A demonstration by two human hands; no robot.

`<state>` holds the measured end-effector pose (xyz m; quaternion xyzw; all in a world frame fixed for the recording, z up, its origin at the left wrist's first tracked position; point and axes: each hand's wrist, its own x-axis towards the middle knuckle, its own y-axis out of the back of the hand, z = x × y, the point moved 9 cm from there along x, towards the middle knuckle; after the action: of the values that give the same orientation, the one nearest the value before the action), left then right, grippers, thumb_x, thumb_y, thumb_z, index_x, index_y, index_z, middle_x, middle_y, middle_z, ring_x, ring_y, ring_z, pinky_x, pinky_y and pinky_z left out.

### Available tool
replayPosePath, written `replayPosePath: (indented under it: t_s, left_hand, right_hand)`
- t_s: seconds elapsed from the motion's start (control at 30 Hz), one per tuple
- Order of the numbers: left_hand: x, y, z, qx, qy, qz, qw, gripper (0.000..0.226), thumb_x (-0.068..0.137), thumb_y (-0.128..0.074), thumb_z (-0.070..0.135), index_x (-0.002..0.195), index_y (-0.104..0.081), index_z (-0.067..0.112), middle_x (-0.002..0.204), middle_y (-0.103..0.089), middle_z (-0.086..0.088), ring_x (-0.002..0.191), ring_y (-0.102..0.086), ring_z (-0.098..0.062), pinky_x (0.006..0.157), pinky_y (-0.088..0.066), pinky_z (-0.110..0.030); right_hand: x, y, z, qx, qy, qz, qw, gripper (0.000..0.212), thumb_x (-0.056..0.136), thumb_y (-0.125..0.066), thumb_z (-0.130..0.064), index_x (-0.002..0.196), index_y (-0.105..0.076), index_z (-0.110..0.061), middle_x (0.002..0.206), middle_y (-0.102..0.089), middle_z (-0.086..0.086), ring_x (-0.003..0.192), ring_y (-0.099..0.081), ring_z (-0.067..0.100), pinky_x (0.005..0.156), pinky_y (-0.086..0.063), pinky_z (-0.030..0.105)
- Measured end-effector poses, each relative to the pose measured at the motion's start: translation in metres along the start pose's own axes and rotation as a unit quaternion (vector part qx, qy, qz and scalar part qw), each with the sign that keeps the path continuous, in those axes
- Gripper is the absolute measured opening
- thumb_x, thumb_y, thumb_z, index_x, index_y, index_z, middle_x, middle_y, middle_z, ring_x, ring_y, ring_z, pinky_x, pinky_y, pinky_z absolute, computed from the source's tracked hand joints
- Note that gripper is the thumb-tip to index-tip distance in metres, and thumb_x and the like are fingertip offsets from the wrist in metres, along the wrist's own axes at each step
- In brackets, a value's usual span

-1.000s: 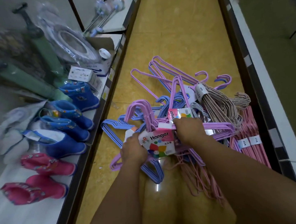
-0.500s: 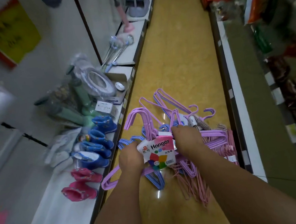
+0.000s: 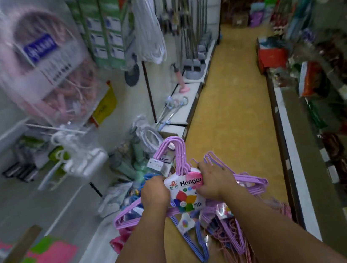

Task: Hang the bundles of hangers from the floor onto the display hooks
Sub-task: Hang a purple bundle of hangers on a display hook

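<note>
Hangers (image 3: pixel 177 153), a purple bundle with hooks up, sit between both hands above the yellow floor (image 3: pixel 234 101) of a shop aisle. A card label (image 3: pixel 186 192) reading "Hanger" wraps the bundle's neck. Left hand (image 3: pixel 154 194) grips the bundle at the label's left edge; right hand (image 3: pixel 213 181) clamps the right edge, fingers curled over the wires. More bundles hang below the hands: blue hangers (image 3: pixel 195 238), purple ones, and pink hangers (image 3: pixel 235 255) lowest. On the left, blurred shelves (image 3: pixel 187 92) carry packaged goods, with white hangers (image 3: pixel 151 35) hung higher up.
</note>
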<state>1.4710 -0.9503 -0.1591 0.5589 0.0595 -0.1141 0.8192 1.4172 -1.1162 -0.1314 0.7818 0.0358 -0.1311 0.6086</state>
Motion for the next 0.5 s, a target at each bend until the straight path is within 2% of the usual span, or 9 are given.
replayPosePath:
  t_s: [0.07,0.23,0.37,0.5]
  left_hand:
    - [-0.018,0.021,-0.004,0.000,0.014,0.019,1.000,0.033,0.079,-0.051,0.000,0.103,-0.066,0.016,0.104,-0.069,-0.009,0.099,-0.062,-0.030,0.073,-0.047,-0.033]
    - [-0.073,0.056,-0.035,-0.035,0.089,0.051,0.994,0.027,0.080,-0.053,0.003,0.100,-0.067,0.016,0.103,-0.070,-0.008,0.097,-0.064,-0.028,0.080,-0.052,-0.035]
    - [-0.116,0.068,-0.065,-0.087,0.147,0.066,0.983,0.026,0.086,-0.054,0.003,0.108,-0.063,0.014,0.107,-0.068,-0.007,0.100,-0.063,-0.025,0.083,-0.051,-0.035]
    - [-0.158,0.070,-0.086,-0.132,0.166,0.082,0.974,0.020,0.090,-0.052,0.008,0.104,-0.063,0.017,0.104,-0.069,-0.005,0.090,-0.063,-0.021,0.082,-0.053,-0.036]
  right_hand:
    - [-0.008,0.009,-0.014,0.002,0.028,-0.005,1.000,0.060,0.090,-0.050,-0.050,0.137,-0.035,-0.017,0.133,-0.049,0.010,0.124,-0.045,0.030,0.102,-0.033,0.042]
    - [-0.033,0.023,-0.060,0.001,0.100,-0.003,0.995,0.054,0.093,-0.050,-0.050,0.134,-0.038,-0.017,0.131,-0.049,0.011,0.123,-0.045,0.030,0.103,-0.034,0.042]
    - [-0.057,0.021,-0.093,0.004,0.148,-0.009,0.989,0.049,0.093,-0.049,-0.050,0.129,-0.043,-0.017,0.131,-0.050,0.012,0.124,-0.043,0.031,0.101,-0.032,0.042]
    - [-0.078,0.017,-0.122,-0.014,0.184,-0.021,0.983,0.046,0.094,-0.047,-0.050,0.126,-0.043,-0.016,0.134,-0.049,0.011,0.127,-0.042,0.031,0.107,-0.028,0.045]
